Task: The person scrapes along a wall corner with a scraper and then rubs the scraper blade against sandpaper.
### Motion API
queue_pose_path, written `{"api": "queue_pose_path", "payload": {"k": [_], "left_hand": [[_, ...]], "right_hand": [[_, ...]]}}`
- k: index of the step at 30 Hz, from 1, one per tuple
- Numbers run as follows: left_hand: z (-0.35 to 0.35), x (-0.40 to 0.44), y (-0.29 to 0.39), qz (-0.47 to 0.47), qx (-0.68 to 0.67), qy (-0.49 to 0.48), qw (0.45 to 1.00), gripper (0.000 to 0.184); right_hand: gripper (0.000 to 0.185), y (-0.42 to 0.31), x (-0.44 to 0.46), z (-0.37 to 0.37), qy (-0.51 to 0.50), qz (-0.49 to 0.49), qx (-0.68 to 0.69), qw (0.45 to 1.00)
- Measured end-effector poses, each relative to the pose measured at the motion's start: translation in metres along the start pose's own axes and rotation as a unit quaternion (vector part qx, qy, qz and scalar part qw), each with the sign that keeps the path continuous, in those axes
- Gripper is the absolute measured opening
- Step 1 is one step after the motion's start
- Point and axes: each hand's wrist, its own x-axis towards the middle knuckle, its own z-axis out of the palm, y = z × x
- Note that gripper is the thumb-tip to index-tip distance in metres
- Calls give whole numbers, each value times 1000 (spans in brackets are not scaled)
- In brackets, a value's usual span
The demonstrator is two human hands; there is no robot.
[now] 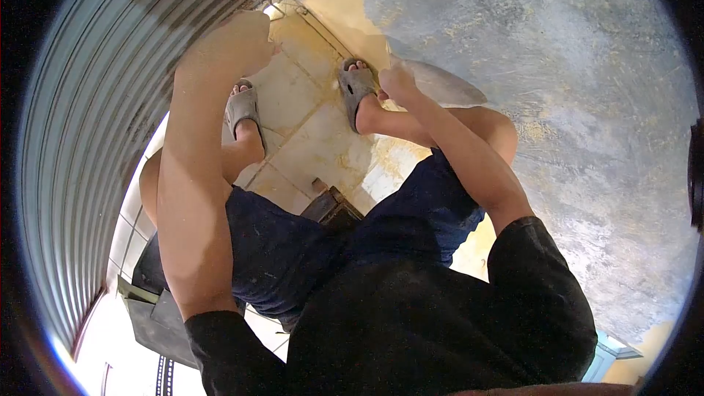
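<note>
My left hand [246,44] is raised in front of the corrugated metal shutter [81,103], above the left foot. Its fingers curl away from me, and anything inside them is hidden. Low by the painted wall [572,88], my right hand [398,82] is closed near the right foot. A thin pale edge shows just above its knuckles, but I cannot make out what it is. The wall is patchy grey-blue, with yellow at its left and lower parts.
Grey sandals [356,92] are on both feet, on a tiled floor [293,117] with yellowish dust. A dark box-like object [332,209] sits between the thighs. Behind the left leg lies a dark grey item [158,326]. Shutter and wall meet closely ahead.
</note>
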Motion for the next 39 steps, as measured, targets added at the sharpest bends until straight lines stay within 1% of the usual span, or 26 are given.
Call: {"api": "queue_pose_path", "payload": {"k": [1,3,4,5,6,7,9,10,12,13,15,16,17,18,19,21,22,26,28,30,31,33,34,36,37,39], "left_hand": [[0,0,-1,4,-1,3,1000,50],[2,-1,-3,8,-3,6,1000,50],[3,-2,-5,13,0,27,1000,49],[3,-5,-6,17,4,48,999,49],[3,-6,-6,17,3,47,999,49],[2,-8,-6,8,-3,40,999,48],[0,-10,-7,-1,-9,32,999,48],[0,-11,-7,0,-8,34,999,47],[-2,-11,-9,1,-8,35,999,46],[-3,-11,-9,-7,-22,25,999,46],[-5,-13,-10,-14,-38,15,999,45],[-6,-13,-11,-8,-41,18,999,45],[-7,-14,-12,-3,-44,20,999,45],[-5,-14,-15,-2,-46,20,999,45],[-4,-12,-18,-1,-32,29,999,45],[-6,-12,-23,-4,-22,40,999,44],[-8,-14,-24,10,-11,52,999,43],[-2,-8,-33,32,-19,94,995,41],[-12,-15,-23,22,1,69,997,41],[-13,-17,-21,11,22,48,999,41],[-7,-14,-25,21,7,63,998,42],[-6,-14,-24,31,-6,80,996,42],[-5,-14,-24,21,7,67,997,43],[-5,-16,-24,9,19,52,998,44],[-5,-15,-25,6,3,43,999,45],[-3,-11,-25,6,-11,34,999,45]], "right_hand": [[27,4,7,2,0,2,-1,1000],[27,8,24,6,-37,-2,-198,980],[27,13,26,6,-37,-1,-199,979],[25,6,20,7,-9,-12,-148,989],[23,0,15,9,19,-23,-98,995],[23,1,17,14,19,-23,-98,995],[19,3,19,25,95,-68,-40,992],[19,4,22,27,94,-67,-41,992],[18,-9,19,26,70,1,-27,997],[18,-2,32,26,70,2,-28,997],[19,15,63,27,-29,-44,-209,977],[19,18,67,27,-28,-43,-209,977],[17,11,65,25,-8,25,-77,997],[15,4,60,24,12,93,56,994],[15,15,61,25,14,91,54,994],[12,57,77,31,1,-71,-154,986],[12,56,73,31,-1,-73,-157,985],[10,37,52,29,17,-6,-86,996],[9,16,43,28,19,18,-67,997],[8,-2,35,30,7,70,19,997],[8,-6,31,31,8,69,19,997],[9,-8,30,33,42,115,122,985],[9,-5,36,34,41,112,123,985],[10,15,53,35,11,47,-51,998],[10,20,57,35,12,48,-50,997],[12,11,51,36,16,77,32,996]]}}
